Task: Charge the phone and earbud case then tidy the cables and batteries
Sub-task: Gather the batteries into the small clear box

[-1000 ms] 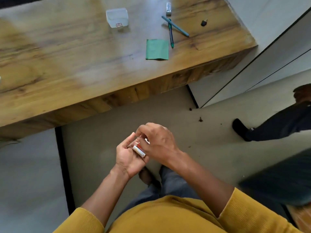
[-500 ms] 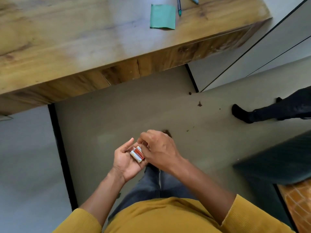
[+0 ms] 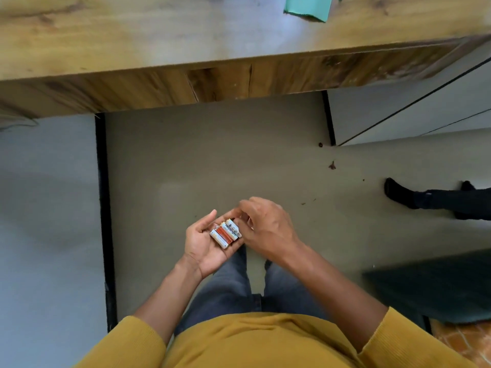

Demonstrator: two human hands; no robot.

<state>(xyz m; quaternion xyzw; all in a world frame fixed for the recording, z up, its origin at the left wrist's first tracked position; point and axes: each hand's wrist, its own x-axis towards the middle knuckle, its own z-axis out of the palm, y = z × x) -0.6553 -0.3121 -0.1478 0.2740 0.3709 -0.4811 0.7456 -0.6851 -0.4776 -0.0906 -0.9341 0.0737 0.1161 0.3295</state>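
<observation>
Several white-and-orange batteries [image 3: 225, 233] lie side by side across the palm and fingers of my left hand [image 3: 203, 248], which is held palm up above my knees with the thumb stretched out. My right hand [image 3: 268, 229] hovers just to the right of the batteries. Its fingers are loosely curled, with the tips close to the batteries' far ends, and they grip nothing that I can see. No phone, earbud case or cable is in view.
The wooden desk [image 3: 159, 49] spans the top, with a green paper [image 3: 308, 7] near its front edge. White cabinet panels [image 3: 398, 112] stand at the right. Another person's black-socked foot [image 3: 398, 192] rests on the floor, and a dark mat [image 3: 438, 285] lies lower right.
My head has tilted down, so most of the desk top has left the view. My right hand has eased off the batteries, which now lie spread in my left palm.
</observation>
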